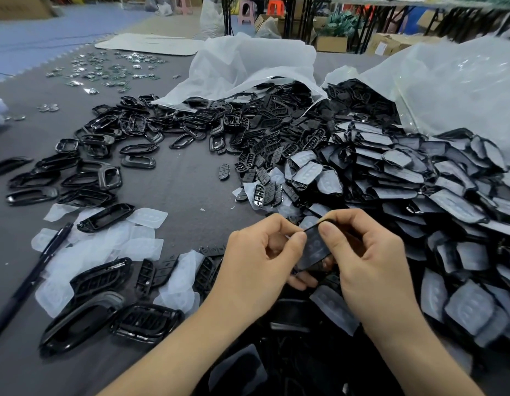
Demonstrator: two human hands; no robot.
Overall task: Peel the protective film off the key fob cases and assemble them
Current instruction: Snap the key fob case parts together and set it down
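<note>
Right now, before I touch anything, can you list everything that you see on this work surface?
film-covered case pieces: many, black under whitish film, heap on the right
frames: many, glossy black, left and back centre
button pads: many, black, centre pile
peeled films: many, translucent white, near left
plastic bags: two, whitish clear, back centre and back right
small metal parts: many, silvery, far left
pen: one, black, near left
mat: one, grey, under everything
held case piece: one, black with film, between the hands
left hand: pinches its top edge
right hand: grips the piece too
</note>
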